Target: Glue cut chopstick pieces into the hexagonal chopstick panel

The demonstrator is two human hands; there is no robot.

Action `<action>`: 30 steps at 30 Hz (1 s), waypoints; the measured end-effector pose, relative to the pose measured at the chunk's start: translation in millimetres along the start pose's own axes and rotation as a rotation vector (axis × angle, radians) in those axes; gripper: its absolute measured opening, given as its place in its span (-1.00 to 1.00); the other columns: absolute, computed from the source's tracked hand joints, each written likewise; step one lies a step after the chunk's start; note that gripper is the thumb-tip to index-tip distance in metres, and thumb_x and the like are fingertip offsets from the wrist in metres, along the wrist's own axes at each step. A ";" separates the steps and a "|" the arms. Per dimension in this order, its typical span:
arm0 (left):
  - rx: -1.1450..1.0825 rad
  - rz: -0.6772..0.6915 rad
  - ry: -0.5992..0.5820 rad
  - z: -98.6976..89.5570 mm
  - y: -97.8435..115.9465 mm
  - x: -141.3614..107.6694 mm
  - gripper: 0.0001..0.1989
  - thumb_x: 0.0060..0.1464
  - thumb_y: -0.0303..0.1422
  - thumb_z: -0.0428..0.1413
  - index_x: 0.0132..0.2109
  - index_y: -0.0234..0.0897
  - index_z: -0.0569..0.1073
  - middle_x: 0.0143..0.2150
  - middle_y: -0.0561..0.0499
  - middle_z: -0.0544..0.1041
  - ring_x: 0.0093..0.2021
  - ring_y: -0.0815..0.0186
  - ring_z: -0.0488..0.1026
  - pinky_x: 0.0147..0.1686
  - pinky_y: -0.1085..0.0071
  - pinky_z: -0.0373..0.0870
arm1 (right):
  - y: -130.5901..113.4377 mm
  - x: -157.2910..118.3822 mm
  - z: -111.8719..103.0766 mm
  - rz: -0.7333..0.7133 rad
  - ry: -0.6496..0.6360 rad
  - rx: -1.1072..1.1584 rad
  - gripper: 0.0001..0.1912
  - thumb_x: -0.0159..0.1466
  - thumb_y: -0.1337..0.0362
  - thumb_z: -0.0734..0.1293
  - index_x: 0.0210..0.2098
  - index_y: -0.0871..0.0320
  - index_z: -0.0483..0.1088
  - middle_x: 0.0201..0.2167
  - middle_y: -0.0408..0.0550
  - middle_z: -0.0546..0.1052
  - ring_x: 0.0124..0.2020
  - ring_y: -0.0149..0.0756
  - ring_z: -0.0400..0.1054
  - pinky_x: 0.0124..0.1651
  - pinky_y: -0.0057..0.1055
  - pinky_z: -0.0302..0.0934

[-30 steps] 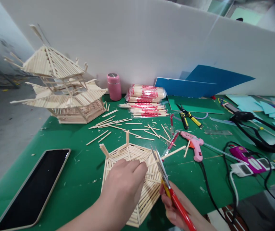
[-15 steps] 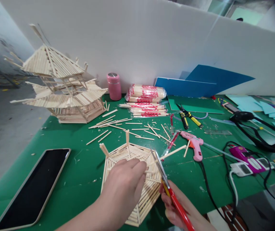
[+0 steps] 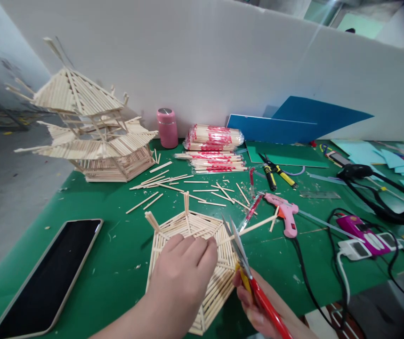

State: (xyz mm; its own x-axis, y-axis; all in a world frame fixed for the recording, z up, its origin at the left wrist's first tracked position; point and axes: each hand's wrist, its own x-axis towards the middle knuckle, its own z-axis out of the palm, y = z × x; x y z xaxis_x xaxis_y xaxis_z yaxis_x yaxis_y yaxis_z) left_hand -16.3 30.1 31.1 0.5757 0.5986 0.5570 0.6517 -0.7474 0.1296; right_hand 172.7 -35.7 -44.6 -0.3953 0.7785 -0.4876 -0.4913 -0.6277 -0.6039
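**Scissors (image 3: 258, 289) straddling one stick (image 3: 258, 225)**

Our left grip (image 3: 184, 273) is clenching the stick's left end; knuckles are hiding the exact contact. Our right grip (image 3: 253, 313) is grasping the scissors by the handles, blades parted and pointing away from us. The stick is running between the blades, over the panel's right side and out toward the glue gun (image 3: 286, 209); we can't tell if steel is touching wood. The many-sided stick panel (image 3: 219, 287) is lying on the green desk (image 3: 113, 263) under our left grip, two posts (image 3: 187, 202) rising at its far edge. Beyond it, loose sticks (image 3: 211, 204) are lying scattered, with wrapped bundles (image 3: 218, 136) sitting behind. A tiered stick pavilion (image 3: 113, 150) is standing far left, a pink flask (image 3: 167, 129) beside it. The phone (image 3: 44, 278) is lying at left.
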 end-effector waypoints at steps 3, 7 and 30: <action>0.028 0.007 0.001 0.6 0.8 -0.4 -0.77 0.09 -0.53 -0.17 -0.24 -0.41 0.38 -0.51 -0.04 0.42 -0.52 0.30 0.29 -0.50 0.34 0.16 | -3.1 -1.7 1.8 0.040 0.026 0.074 -0.56 -0.20 0.18 0.51 -0.35 0.10 0.34 -0.38 -0.14 0.37 -0.53 -0.50 0.25 -0.62 -0.63 0.08; 0.047 0.022 0.001 -4.2 1.9 5.3 -0.77 0.09 -0.54 -0.15 -0.28 -0.42 0.40 -0.53 -0.04 0.43 -0.53 0.32 0.32 -0.52 0.36 0.17 | -7.4 -3.7 6.6 0.089 0.032 0.108 -0.61 -0.18 0.22 0.51 -0.37 0.11 0.36 -0.37 -0.15 0.36 -0.53 -0.54 0.23 -0.62 -0.64 0.07; 0.157 0.121 0.049 -13.3 7.4 12.8 -0.70 0.08 -0.59 -0.19 -0.38 -0.44 0.43 -0.61 -0.03 0.44 -0.61 0.35 0.31 -0.55 0.39 0.18 | -7.2 -15.3 23.9 -0.053 0.086 -0.128 -0.63 -0.10 0.05 0.43 -0.38 0.08 0.33 -0.55 -0.22 0.31 -0.64 -0.52 0.12 -0.57 -0.53 0.08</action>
State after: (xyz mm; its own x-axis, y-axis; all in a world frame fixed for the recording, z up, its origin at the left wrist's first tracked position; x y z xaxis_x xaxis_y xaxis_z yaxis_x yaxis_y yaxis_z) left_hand -10.7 28.4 50.0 0.6324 0.4896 0.6003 0.6504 -0.7565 -0.0683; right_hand 163.8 -43.1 -17.7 -0.3006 0.8110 -0.5019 -0.4047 -0.5850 -0.7029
